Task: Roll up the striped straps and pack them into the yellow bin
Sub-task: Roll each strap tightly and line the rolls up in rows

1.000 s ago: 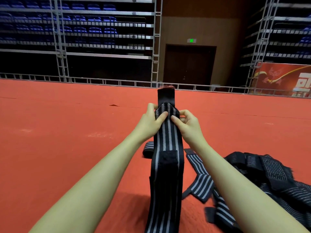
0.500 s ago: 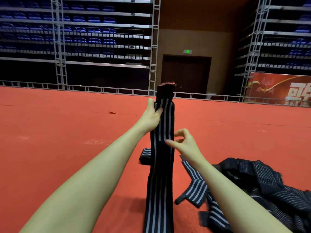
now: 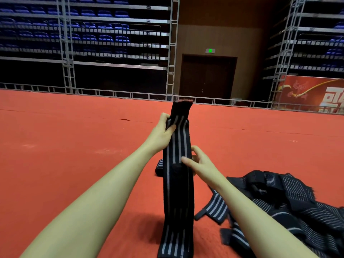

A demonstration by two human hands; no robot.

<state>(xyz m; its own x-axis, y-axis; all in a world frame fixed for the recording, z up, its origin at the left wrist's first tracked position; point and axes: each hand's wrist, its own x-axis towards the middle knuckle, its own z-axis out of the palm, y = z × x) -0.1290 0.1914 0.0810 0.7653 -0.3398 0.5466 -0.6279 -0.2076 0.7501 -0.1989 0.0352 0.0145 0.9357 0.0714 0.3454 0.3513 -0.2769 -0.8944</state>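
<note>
The left hand (image 3: 162, 134) is gripping a striped strap (image 3: 178, 183) near its top end, holding it upright over the red floor (image 3: 74, 146), while the right hand (image 3: 201, 164) is pinching its edge lower down. More straps (image 3: 279, 198) are lying heaped on the floor to the right, and a rolled strap (image 3: 159, 167) is sitting just behind the held one.

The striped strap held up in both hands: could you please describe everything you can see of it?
The striped strap is a long, flat band of dark, woven-looking fabric with pale stripes running along its length. It is held upright and unrolled. Its top end is plain dark with a frayed, pinkish edge. The left hand grips it near the top; the right hand pinches its right edge lower down, thumb in front. Its lower part runs out of frame above the red floor.
</note>
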